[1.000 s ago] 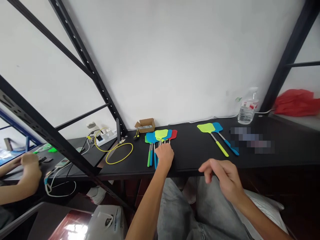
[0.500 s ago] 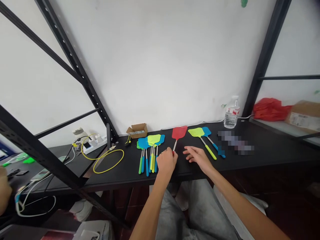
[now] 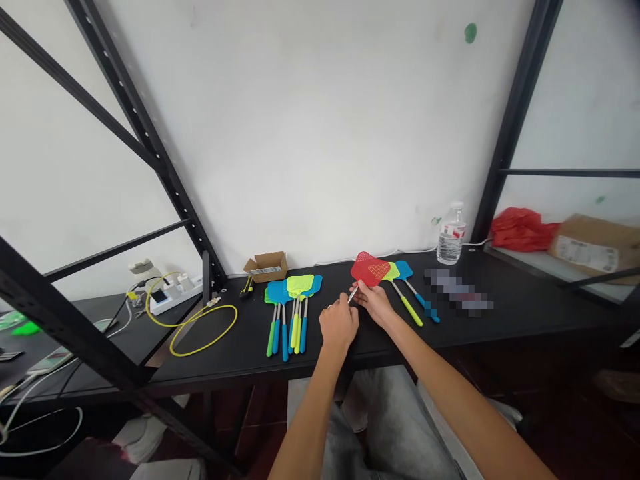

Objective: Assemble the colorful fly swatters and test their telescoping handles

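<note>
A red fly swatter (image 3: 369,268) is held tilted to the right above the desk. My left hand (image 3: 340,325) is closed around its handle, which the fingers hide. Up by the base of the red head, my right hand (image 3: 374,301) pinches the metal shaft. Partly behind the red head lies a yellow-green fly swatter (image 3: 412,311), beside a blue fly swatter (image 3: 423,300). To the left of my hands, several blue, green and yellow-green fly swatters (image 3: 300,285) overlap in a bunch, with handles toward the desk's front edge.
A water bottle (image 3: 451,233) stands at the back right of the black desk (image 3: 345,357). A small cardboard box (image 3: 267,266) sits at the back left, near a looped yellow cable (image 3: 204,352) and a power strip (image 3: 176,297). Black rack posts (image 3: 150,143) flank the desk.
The red fly swatter has lifted and swung to the right, its head now overlapping the yellow-green one. My right hand has gone from open beside it to pinching its shaft.
</note>
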Demonstrator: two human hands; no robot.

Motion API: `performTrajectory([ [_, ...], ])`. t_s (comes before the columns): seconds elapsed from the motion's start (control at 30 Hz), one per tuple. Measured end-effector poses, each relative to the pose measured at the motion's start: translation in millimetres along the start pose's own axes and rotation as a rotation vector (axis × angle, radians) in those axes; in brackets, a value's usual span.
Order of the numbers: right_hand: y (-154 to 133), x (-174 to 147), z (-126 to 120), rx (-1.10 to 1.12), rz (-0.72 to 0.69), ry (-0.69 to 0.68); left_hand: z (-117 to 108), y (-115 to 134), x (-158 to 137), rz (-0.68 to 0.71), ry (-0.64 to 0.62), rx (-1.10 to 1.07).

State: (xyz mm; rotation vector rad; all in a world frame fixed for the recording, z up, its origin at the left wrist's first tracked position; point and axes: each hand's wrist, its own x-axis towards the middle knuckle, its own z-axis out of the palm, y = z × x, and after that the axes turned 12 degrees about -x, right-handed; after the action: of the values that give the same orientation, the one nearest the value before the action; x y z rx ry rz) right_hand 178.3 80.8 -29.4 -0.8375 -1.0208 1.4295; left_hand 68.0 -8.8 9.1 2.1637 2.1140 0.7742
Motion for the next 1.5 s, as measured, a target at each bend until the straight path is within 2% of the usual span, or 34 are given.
performTrajectory([
  [0.4, 1.5, 0.2, 3.6, 0.028, -0.044, 0.117, 10.0, -2.2, 1.2, -0.006, -0.006, 0.038],
  [0.87, -0.4, 12.4, 6.7, 0.091, -0.036, 0.152, 9.1, -1.1, 3.0, -0.043, 0.014, 0.055],
  [1.17, -2.9, 20.8, 2.4, 0.186, -0.031, 0.164, -9.9, -12.2, -6.2, -0.048, -0.084, 0.068],
  [1.5, -5.4, 24.1, -1.4, 0.272, -0.027, 0.178, -38.2, -48.3, -35.5, 0.007, -0.15, 0.122],
])
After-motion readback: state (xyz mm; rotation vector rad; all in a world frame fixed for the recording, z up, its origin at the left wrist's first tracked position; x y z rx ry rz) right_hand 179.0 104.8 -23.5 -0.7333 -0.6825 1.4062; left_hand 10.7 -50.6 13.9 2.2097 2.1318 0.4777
